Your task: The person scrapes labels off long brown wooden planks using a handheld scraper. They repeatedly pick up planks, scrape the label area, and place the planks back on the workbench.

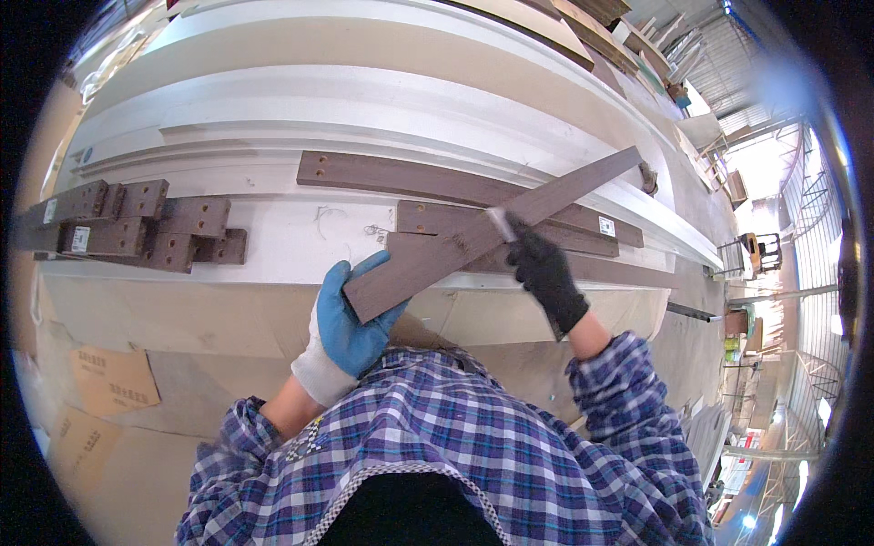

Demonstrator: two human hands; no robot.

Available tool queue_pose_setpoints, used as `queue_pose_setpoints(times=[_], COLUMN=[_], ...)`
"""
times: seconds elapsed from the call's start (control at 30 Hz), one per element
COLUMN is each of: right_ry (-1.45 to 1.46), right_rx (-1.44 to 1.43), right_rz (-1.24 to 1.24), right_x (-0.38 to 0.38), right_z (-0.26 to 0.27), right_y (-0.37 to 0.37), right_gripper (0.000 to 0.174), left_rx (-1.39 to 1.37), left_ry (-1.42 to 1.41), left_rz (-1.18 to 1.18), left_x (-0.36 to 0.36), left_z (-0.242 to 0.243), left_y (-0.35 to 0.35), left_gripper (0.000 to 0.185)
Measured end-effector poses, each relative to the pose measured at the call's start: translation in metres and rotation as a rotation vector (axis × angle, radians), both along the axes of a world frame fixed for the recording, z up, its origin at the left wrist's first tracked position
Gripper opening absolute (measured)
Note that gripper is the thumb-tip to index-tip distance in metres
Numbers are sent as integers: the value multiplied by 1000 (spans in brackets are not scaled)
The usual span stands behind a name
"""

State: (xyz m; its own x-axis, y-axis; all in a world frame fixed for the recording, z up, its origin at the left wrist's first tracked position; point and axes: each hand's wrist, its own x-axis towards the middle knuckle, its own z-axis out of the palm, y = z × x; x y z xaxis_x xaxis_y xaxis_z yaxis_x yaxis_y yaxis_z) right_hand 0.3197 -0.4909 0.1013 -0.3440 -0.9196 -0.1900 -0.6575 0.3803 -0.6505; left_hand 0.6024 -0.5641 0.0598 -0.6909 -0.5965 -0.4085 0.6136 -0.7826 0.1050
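Observation:
My left hand (355,321), in a blue-palmed white glove, grips the near end of a dark brown wood-look board (430,256). The board slants up to the right across other boards. In a black glove, my right hand (543,269) is closed on a small pale tool or pad (500,224), blurred, at the board's lower edge; what exactly it is I cannot tell. Beneath lie more brown boards, one with two holes at its left end (321,167) and another with a white label (606,226) near its right end.
At the left, several brown boards with drilled ends are stacked (177,218), some bearing labels. Long white panels (273,92) lie beyond. Cardboard (113,379) lies on the floor at lower left. A forklift (759,252) stands far off at right.

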Motion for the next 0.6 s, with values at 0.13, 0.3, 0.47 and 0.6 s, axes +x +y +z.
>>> queue_pose_setpoints(times=[0.13, 0.3, 0.47, 0.6], right_ry=[66, 188, 238, 276], right_rx=[-170, -164, -175, -216], right_rz=[124, 156, 253, 380], right_x=[55, 72, 92, 127], right_z=[-16, -1, -2, -16], right_y=[11, 3, 2, 9], right_gripper=[51, 48, 46, 48], left_rx=[6, 26, 59, 52], left_ry=[12, 46, 24, 17], left_rz=[-14, -19, -29, -33], left_x=[-2, -4, -8, -10], left_z=[-6, -10, -12, -13], left_y=[2, 3, 2, 3], left_gripper=[49, 46, 47, 51])
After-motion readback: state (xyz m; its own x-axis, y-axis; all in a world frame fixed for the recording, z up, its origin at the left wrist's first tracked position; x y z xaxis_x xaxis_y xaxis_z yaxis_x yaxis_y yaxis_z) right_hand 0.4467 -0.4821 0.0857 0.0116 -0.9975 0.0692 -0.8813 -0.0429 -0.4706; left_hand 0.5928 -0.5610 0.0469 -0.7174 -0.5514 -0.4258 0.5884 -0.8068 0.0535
